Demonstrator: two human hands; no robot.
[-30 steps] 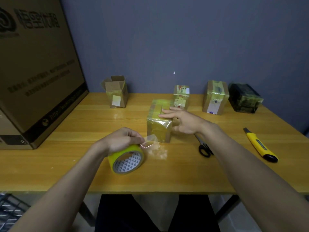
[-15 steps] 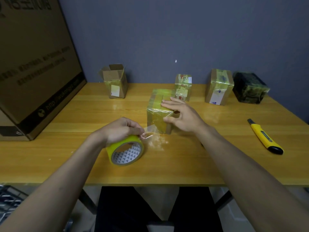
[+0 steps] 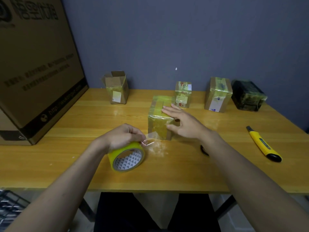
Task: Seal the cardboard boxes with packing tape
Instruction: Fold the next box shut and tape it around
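Both forearms are bare from the lower frame edge to the wrists, with no sleeve, watch or ring showing on either. The left hand [image 3: 124, 136] and the right hand [image 3: 183, 123] wear no gloves. Below the table edge, the legs are clad in dark trousers [image 3: 127, 213].

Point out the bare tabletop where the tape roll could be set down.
Bare wood lies near the front edge left of the tape roll, and between the large carton and the box under the right hand. Another patch lies between the right forearm and the utility knife. The back row is crowded.
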